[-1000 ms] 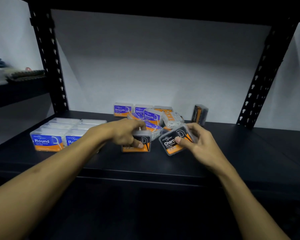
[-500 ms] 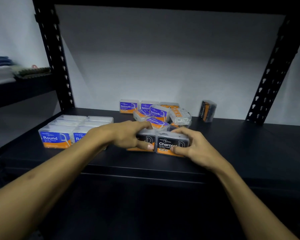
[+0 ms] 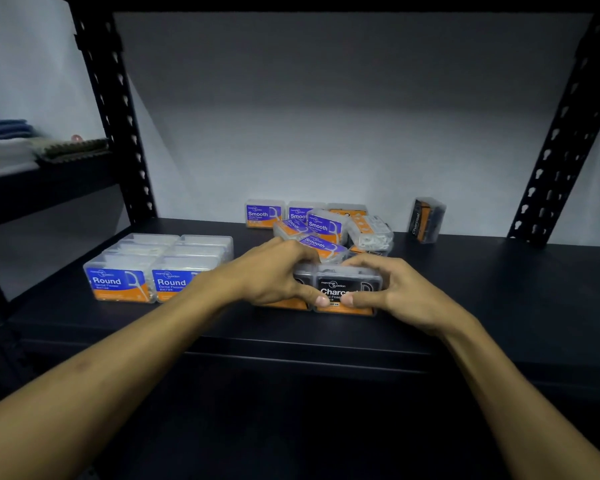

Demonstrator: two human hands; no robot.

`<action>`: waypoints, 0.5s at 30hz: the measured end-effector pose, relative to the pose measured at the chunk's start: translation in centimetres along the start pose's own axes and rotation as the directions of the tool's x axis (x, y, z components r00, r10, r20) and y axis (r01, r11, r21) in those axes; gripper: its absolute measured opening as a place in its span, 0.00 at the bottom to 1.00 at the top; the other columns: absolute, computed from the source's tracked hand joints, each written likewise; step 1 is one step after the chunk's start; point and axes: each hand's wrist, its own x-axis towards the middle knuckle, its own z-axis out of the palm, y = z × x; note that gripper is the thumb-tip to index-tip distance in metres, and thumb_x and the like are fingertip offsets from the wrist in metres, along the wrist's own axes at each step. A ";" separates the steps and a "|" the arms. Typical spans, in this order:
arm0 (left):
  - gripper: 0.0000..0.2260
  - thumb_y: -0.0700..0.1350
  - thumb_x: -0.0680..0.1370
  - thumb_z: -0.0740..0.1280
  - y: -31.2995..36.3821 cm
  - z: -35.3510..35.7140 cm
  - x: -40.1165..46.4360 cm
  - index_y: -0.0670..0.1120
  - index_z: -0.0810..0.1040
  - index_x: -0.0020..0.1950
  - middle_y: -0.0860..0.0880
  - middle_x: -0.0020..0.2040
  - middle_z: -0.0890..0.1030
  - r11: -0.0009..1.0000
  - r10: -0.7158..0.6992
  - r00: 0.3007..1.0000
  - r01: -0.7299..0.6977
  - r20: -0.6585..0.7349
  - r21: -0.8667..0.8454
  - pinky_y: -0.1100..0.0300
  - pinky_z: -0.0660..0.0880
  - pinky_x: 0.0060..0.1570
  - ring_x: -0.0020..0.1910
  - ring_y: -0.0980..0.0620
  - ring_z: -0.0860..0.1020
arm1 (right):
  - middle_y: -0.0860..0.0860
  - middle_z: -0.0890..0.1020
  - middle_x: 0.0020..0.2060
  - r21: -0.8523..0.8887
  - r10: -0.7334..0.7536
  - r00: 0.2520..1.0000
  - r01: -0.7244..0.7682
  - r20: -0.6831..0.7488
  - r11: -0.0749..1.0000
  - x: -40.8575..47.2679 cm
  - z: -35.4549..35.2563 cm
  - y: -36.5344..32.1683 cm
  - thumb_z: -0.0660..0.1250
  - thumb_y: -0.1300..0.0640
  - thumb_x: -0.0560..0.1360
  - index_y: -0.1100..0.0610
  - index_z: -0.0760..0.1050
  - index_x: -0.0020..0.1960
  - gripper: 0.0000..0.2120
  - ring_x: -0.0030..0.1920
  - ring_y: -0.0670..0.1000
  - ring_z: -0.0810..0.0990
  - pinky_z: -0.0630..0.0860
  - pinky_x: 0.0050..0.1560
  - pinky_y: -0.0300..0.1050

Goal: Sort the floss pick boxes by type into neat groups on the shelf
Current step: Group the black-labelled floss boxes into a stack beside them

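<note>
Two black Charcoal floss boxes stand side by side near the front of the black shelf [image 3: 499,306]. My left hand [image 3: 274,275] grips the left Charcoal box [image 3: 300,284], mostly hiding it. My right hand [image 3: 395,292] grips the right Charcoal box [image 3: 343,287], thumb on its front label. Both thumbs nearly meet. A neat block of blue Round boxes [image 3: 153,268] sits at the left. Behind my hands lies a jumbled pile of purple Smooth boxes [image 3: 319,230]. One more Charcoal box [image 3: 426,220] stands on end at the back right.
Black perforated uprights stand at the back left [image 3: 118,116] and back right [image 3: 561,150]. A white wall closes the back. A neighbouring shelf at the left holds folded cloths [image 3: 4,147]. Dark shelf surface stretches to the right of my hands.
My right hand brought its tilted Charcoal box down and set it upright against the left hand's box. Both hands now press the pair together.
</note>
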 end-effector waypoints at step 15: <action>0.19 0.72 0.64 0.71 0.3 0.0 0.3 0.61 0.72 0.43 0.55 0.46 0.78 0.998 -0.034 0.999 0.036 0.029 -0.043 0.55 0.74 0.47 0.47 0.51 0.74 | 0.56 0.84 0.52 0.059 -0.005 0.999 0.007 -0.037 0.998 -0.4 0.1 0.1 0.78 0.66 0.69 0.60 0.78 0.56 0.18 0.51 0.48 0.83 0.79 0.52 0.40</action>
